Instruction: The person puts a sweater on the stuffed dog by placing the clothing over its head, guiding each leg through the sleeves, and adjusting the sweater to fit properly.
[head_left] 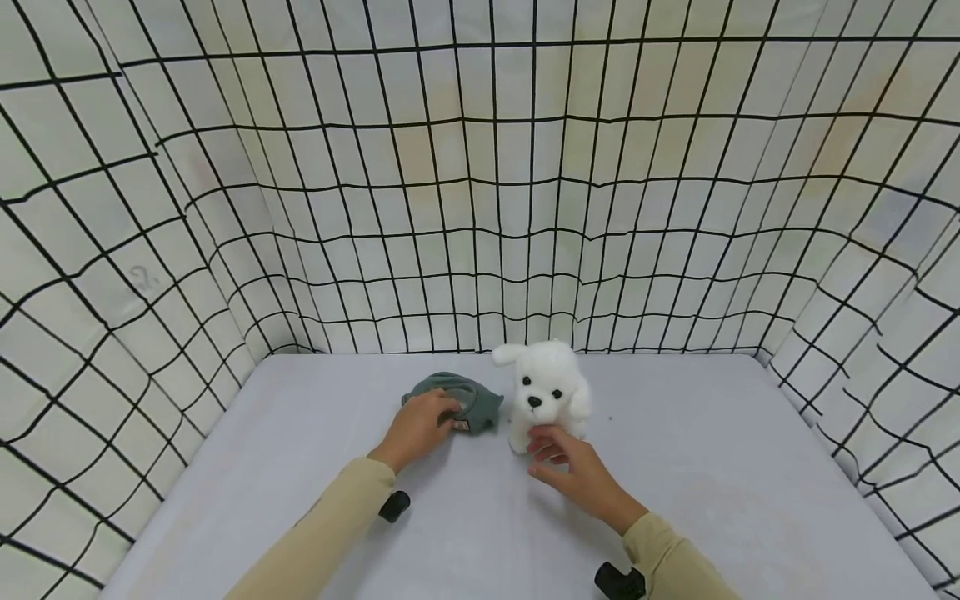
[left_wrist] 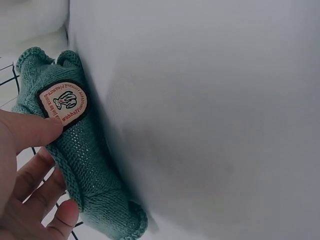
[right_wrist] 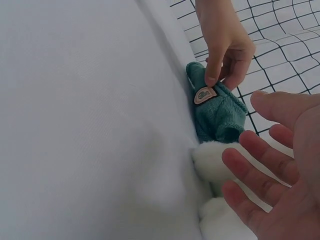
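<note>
A small green knitted doll sweater (head_left: 483, 407) lies on the table, bearing a pale printed patch (left_wrist: 61, 104) with a dark border. My left hand (head_left: 422, 423) pinches its edge, thumb at the patch and fingers behind the knit. Just to the right, a white plush dog (head_left: 551, 379) with black eyes and nose sits upright, facing me. In front of the dog's chest is my right hand (head_left: 576, 471), fingers spread and loosely bent, fingertips right at the fur. Only the dog's white paws (right_wrist: 215, 161) show in the right wrist view, partly hidden by those fingers.
A white cloth-covered table (head_left: 720, 467) lies under everything. Black grid netting (head_left: 480, 208) over white sheeting rises along its back and both sides. Black wrist-camera mounts (head_left: 394, 506) stick out beside the forearms.
</note>
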